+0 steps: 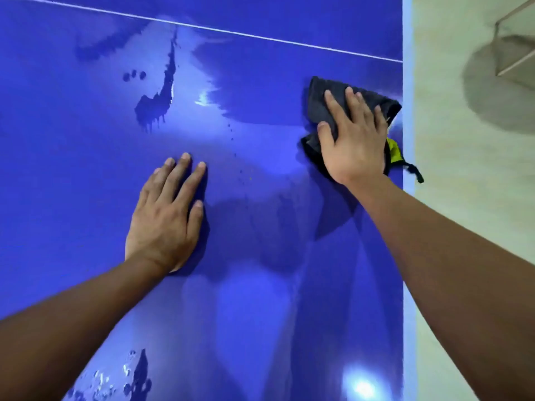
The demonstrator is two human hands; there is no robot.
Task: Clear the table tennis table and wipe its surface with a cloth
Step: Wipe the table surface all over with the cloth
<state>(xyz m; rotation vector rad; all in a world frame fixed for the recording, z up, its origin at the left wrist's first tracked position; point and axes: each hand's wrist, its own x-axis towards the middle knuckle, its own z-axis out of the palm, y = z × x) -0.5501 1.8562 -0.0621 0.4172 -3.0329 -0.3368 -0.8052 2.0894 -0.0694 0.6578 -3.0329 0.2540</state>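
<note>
Right grip (354,140) lies palm-down on the cloth (321,89) with its fingers straight and slightly spread, pressing on the fabric rather than curling round it. The cloth is dark grey and crumpled, with a yellow tag (393,151) showing at its near right corner. It sits on the blue surface (260,285) hard against the pale edge band (407,241) on the right side, and a dark strand (417,172) of it trails out past that band over the floor (463,212). Left grip (165,218) is well apart from the cloth, nearer the person and to the left. It is flat on the bare surface with fingers straight and close together, and it has hold of nothing. A thin white line (260,37) crosses the surface beyond both hands. Between that line and the left grip lies a dark wet streak (157,102) with a few small spots beside it, and more droplets (127,371) glint beside the left forearm at the near edge of the view. Both forearms are bare and throw soft shadows on the glossy blue.
</note>
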